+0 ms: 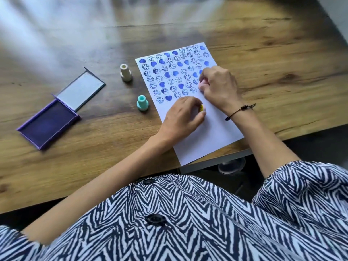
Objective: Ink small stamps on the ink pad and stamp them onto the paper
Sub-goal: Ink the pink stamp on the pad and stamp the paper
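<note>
A wooden table carries a white paper whose near corner overhangs the table edge; its far half is covered in rows of blue stamped smiley faces and hearts, any lettering too small to read. To the left lies an open purple ink pad, lid hinged back. The right hand rests curled on the sheet's right edge, fingers together, grasping nothing visible. The left hand is clamped on a yellow stamp, pressed to the paper. Beside the sheet stand a cream stamp and a teal stamp.
</note>
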{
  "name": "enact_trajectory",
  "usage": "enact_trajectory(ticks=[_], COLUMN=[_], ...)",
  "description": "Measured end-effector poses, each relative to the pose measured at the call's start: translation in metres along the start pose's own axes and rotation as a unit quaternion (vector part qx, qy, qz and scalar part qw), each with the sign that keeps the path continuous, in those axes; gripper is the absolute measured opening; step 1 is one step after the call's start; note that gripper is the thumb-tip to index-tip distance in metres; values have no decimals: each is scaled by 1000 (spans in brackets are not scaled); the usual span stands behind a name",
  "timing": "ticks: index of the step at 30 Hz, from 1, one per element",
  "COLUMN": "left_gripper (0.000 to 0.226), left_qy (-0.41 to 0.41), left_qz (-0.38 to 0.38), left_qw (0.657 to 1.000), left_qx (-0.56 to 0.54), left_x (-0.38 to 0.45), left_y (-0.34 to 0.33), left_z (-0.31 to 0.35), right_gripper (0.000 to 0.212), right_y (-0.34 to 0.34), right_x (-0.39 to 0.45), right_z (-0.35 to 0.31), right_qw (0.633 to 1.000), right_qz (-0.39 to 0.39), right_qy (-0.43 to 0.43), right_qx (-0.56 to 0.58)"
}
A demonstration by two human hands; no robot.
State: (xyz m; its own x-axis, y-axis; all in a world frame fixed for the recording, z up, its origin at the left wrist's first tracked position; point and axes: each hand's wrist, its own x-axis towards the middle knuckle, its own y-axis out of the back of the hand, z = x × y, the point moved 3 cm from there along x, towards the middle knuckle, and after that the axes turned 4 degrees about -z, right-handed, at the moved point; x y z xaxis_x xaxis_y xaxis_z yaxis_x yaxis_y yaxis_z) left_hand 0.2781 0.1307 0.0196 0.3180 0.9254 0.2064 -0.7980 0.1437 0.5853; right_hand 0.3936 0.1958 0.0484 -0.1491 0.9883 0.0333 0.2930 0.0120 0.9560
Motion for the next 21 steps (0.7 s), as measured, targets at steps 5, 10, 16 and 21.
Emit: enact_trajectory(ticks=[5,10,16,21], left_gripper=[22,22,22,22], left_qy=[-2,-2,0,2], left_qz=[-5,-4,-6,-8], left_qw=[1000,1000,1000,1000], left_qx=[3,6,6,11], left_x=[0,0,0,0], left_y=[-1,-2,-5,-4], left_z=[0,-2,-2,-2], right_gripper=[14,16,15,14], right_y=[-4,-5,-3,-5], right_x=[2,6,7,8], right_z=[-2,-7,-5,-6], right_qw=[999,996,994,993], right_qz=[-16,-28,-40,-43], right_qy=[18,48,71,75], right_qx=[-46,-69,-75,-81])
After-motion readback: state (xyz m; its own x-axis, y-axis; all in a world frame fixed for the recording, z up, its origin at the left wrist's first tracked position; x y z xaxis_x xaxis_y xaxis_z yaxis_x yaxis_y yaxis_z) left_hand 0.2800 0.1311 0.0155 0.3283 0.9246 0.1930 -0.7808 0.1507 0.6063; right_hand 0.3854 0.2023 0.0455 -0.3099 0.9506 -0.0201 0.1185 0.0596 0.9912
